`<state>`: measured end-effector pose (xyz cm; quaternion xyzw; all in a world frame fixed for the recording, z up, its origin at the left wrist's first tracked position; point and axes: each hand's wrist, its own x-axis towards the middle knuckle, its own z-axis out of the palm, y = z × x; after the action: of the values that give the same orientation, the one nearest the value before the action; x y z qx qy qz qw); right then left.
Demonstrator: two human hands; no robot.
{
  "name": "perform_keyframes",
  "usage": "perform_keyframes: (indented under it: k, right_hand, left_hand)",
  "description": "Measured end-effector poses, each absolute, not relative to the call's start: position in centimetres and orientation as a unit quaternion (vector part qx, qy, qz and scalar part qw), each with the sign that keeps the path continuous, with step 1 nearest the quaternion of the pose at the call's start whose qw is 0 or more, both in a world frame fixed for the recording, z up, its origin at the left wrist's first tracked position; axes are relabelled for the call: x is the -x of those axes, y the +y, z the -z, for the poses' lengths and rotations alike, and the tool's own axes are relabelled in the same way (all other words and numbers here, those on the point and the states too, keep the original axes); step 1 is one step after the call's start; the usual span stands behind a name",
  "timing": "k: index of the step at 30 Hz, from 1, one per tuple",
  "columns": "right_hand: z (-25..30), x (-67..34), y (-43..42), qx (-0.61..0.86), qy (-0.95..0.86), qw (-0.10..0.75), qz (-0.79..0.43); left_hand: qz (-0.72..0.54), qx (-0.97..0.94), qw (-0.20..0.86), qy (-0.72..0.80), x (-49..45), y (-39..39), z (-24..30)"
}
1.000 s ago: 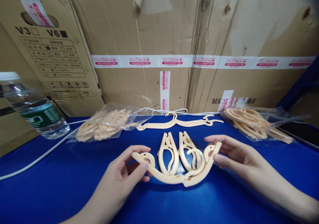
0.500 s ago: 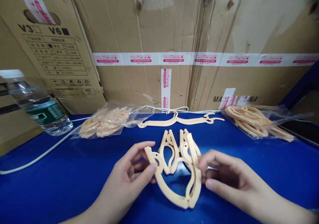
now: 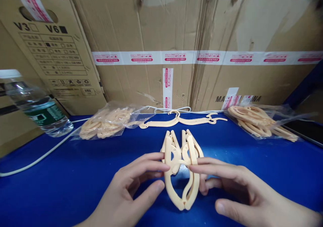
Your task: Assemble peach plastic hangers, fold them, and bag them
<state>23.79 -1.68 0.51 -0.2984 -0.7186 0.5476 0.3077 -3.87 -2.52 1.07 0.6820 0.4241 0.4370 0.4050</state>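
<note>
A cream plastic folding hanger (image 3: 182, 183) stands folded into a narrow V over the blue table (image 3: 63, 186). My left hand (image 3: 136, 186) presses its left arm with the fingers, and my right hand (image 3: 234, 190) presses its right arm. Both hands grip it from the sides. Just behind it lie two more folded hangers (image 3: 185, 143) side by side. An unfolded hanger (image 3: 181, 121) lies flat further back.
A clear bag of hangers (image 3: 108, 122) lies at the back left, another bag (image 3: 259, 121) at the back right. A water bottle (image 3: 35, 106) lies on its side at the left. A white cable (image 3: 37, 161) crosses the table. Cardboard boxes (image 3: 164, 35) wall the back.
The hanger in my hands was spread wide a second ago. Both hands have pushed its two arms inward and upward, so it is now folded nearly closed.
</note>
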Motion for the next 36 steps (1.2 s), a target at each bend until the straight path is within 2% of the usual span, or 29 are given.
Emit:
perform_keyframes:
  k: [6,10,14,21,25,29,33,36]
  right_hand:
    - [-0.5,-24.0,-1.9,0.287,-0.721,0.295,-0.557]
    - [-0.3,-24.2,-2.0,0.286,-0.725,0.289,-0.557]
    - [-0.1,-24.3,-1.9,0.297,-0.72,0.293,-0.555]
    - [-0.7,-24.1,-2.0,0.31,-0.732,0.267,-0.544]
    - [-0.9,-24.3,-2.1,0.301,-0.709,0.248,-0.588]
    - [-1.1,-24.4,-1.8,0.283,-0.672,0.23,-0.644]
    - [-1.3,-24.1,-1.2,0.28,-0.634,0.243,-0.678]
    - [-1.7,-24.2,-0.4,0.313,-0.628,0.281,-0.655]
  left_hand:
    - [-0.382,-0.706,0.458,0.382,4.4,-3.1,-0.3]
    - [-0.376,-0.679,0.53,0.342,4.3,-3.1,-0.4]
    - [-0.382,-0.667,0.554,0.32,4.3,-2.7,-0.5]
    - [-0.379,-0.698,0.519,0.317,4.3,-3.0,0.2]
    - [-0.367,-0.739,0.466,0.319,4.5,-3.5,-0.1]
    - [-0.328,-0.762,0.463,0.313,4.3,-3.4,-1.1]
    - [-0.361,-0.747,0.479,0.286,4.3,-3.2,-1.4]
    - [-0.38,-0.719,0.495,0.305,4.7,-3.0,-0.9]
